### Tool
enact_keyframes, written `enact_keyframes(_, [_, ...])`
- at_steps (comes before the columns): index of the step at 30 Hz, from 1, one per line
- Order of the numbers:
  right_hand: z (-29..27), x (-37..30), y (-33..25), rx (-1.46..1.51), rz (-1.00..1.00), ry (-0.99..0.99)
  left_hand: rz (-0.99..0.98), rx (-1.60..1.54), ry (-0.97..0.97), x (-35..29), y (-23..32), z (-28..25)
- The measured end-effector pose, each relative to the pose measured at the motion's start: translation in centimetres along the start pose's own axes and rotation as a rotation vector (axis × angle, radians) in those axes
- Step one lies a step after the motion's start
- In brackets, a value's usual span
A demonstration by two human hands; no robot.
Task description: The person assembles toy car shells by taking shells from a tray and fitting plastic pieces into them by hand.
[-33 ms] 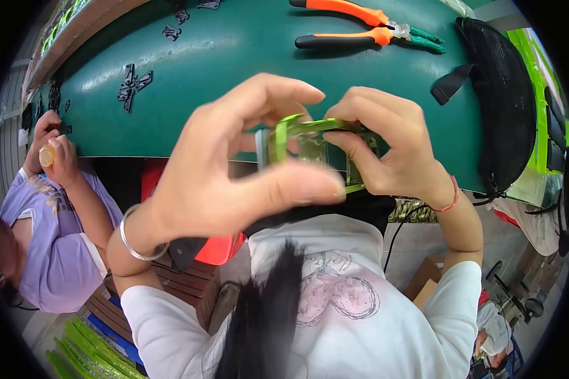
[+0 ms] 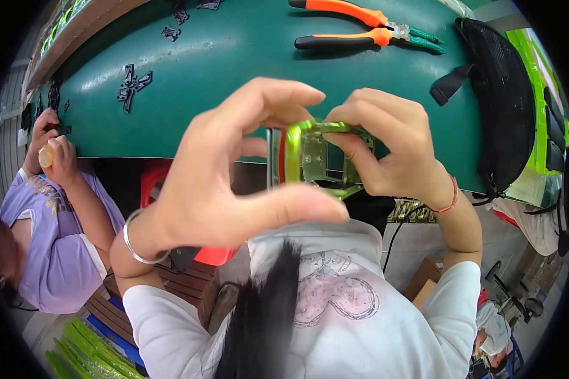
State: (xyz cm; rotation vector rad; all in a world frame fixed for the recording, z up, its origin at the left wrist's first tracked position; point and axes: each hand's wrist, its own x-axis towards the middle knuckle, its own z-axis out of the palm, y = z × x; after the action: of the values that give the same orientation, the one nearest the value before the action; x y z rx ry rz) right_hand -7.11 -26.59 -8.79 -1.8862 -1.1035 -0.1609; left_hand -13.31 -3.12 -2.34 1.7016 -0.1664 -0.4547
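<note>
My right hand [image 2: 389, 142] pinches a shiny green frame-like part [image 2: 293, 155] between thumb and fingers, holding it above the table's near edge. The part is boxy and hollow, with a see-through look inside; its exact kind I cannot make out. At its left end are a red strip and a dark, flat edge. My left hand [image 2: 234, 164] curves around that end with thumb and fingers spread wide apart. The thumb passes in front of the part's lower left corner. Some left fingers are behind the part, so whether they touch it is hidden.
Orange-and-black pliers [image 2: 373, 33] with green jaw tips lie at the far side of the green table [image 2: 234, 63]. Small black pieces [image 2: 131, 87] lie to the left. A black mesh pouch [image 2: 502, 101] is at right. At far left, a co-worker's hands [image 2: 57, 151] hold a yellowish thing.
The green part has turned slightly, its left end moving a little right and showing the red strip. My left hand has shifted slightly down; my right hand keeps its pinch.
</note>
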Motion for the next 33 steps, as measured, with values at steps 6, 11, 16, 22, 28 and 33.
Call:
enact_keyframes(6, [0.0, 0.4, 0.5, -0.246, -0.268, 0.102, 0.422, 0.454, 0.062, -0.6, -0.5, 1.8])
enact_keyframes(11, [-0.9, 0.2, 0.7, -0.234, -0.356, 0.029, 0.554, 0.416, 0.17, -0.1, -2.5, 2.8])
enact_keyframes(16, [-0.2, 0.4, 0.2, -0.159, -0.192, -0.059, 0.481, 0.333, 0.148, 0.9, -3.6, 1.6])
enact_keyframes(22, [-0.4, -0.4, 1.4, -0.111, -0.097, 0.074, 0.341, 0.171, 0.294, -0.4, -3.0, 3.8])
enact_keyframes(28, [-1.5, -1.8, 0.8, -0.401, -0.184, 0.124, 0.467, 0.348, 0.459, -1.2, -3.5, 5.8])
enact_keyframes(33, [-0.9, -3.5, 0.0, -0.46, -0.121, 0.145, 0.575, 0.499, 0.433, -2.4, -2.3, 7.4])
